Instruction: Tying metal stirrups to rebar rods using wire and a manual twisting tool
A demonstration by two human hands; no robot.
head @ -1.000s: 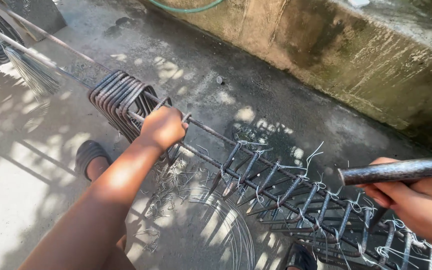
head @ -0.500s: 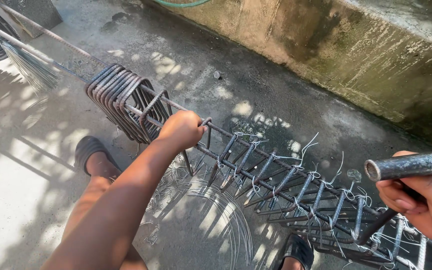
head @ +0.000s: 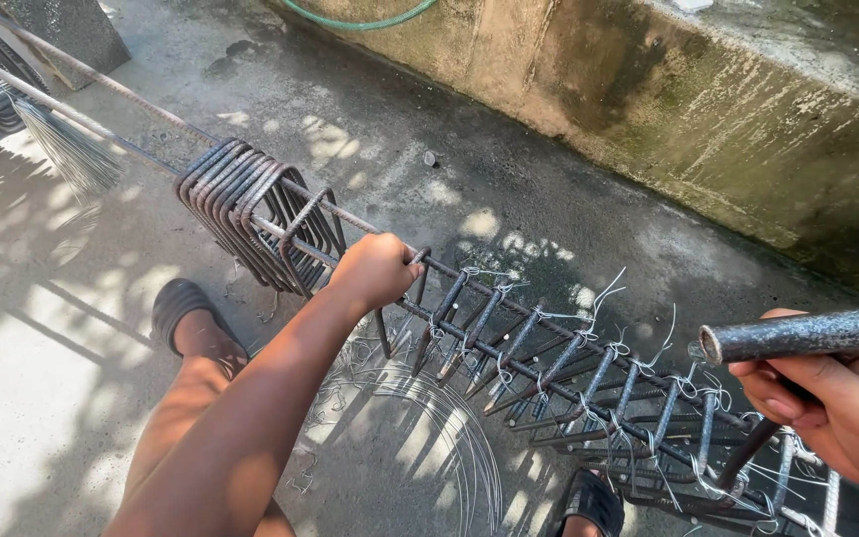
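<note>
Ground: you stand on a concrete floor [head: 509, 179] with a stained concrete wall [head: 748, 129] along its far edge; a green hose [head: 360, 20] loops at that wall's top left.
Rebar cage [head: 549, 368]: one cage of long bars runs from the floor's upper left corner down to its lower right edge; the right half carries stirrups already bound with wire — I count roughly eight tied, though the far ones blur together.
Loose stirrups [head: 251, 214]: one bunch, about eight or nine pressed close, is threaded on the bars left of your hand, likely parked there to be slid along one by one.
Wire coil [head: 429, 447]: one flat coil lies on the floor under the cage, within reach for ties; short offcuts are scattered beside it.
Left hand [head: 375, 270]: clenched around a single stirrup on the upper bar, just beside the first tied one — probably setting its spacing.
Right hand [head: 837, 408]: grasping a dark steel pipe [head: 807, 333]; a hooked rod below it reaches into the cage, its grip unclear.
Feet: two sandals, one at each side of the coil.
</note>
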